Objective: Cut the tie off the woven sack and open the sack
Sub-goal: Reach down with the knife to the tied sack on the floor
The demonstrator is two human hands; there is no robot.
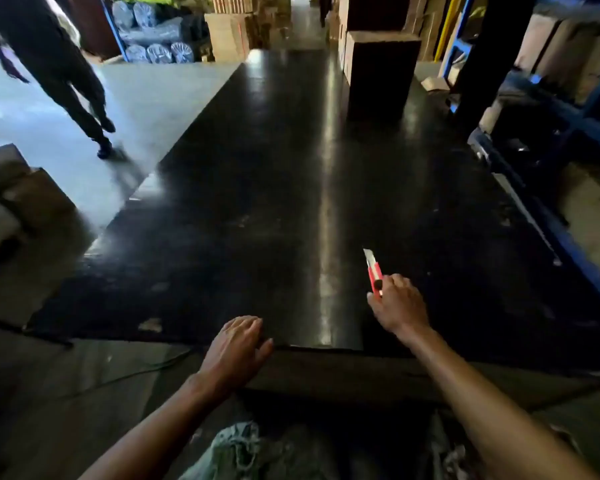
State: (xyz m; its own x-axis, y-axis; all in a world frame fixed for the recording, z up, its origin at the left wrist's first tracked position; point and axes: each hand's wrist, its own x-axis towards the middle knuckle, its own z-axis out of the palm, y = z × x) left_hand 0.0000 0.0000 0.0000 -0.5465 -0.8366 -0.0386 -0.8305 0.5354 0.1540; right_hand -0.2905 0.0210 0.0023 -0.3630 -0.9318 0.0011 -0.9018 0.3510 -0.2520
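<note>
Gripping: the right hand [399, 303] is closed round the back end of a red utility knife [374, 271], thumb on top of the handle, blade out and pointing away over the table.
Blade: the snap-off tip looks extended a fair way; for a tie I'd want only a short length out, so it doesn't flex or skid.
Left hand: the left hand [238, 344] lies flat and open on the near edge of the black table [291, 185], fingers spread, holding nothing.
Sack: what seems to be the woven sack [239, 448] sits low against the person's front, below the table edge, between the two forearms; only a pale, crumpled bit of its top shows.
Tie: I can't make it out from here; the mouth of the sack is in shadow and cut off by the bottom of the view.
Step in hand: by my reckoning the knife has only just been picked up, and nothing is cut yet.
How to do it well: bring the knife back toward the sack with the edge turned away from the body, let the free hand pinch the neck below the tie, and slice outward, away from those fingers.
Watch out: someone in dark clothes [59, 71] is walking past on the left, well apart from the table, so keep the blade low and in front.
</note>
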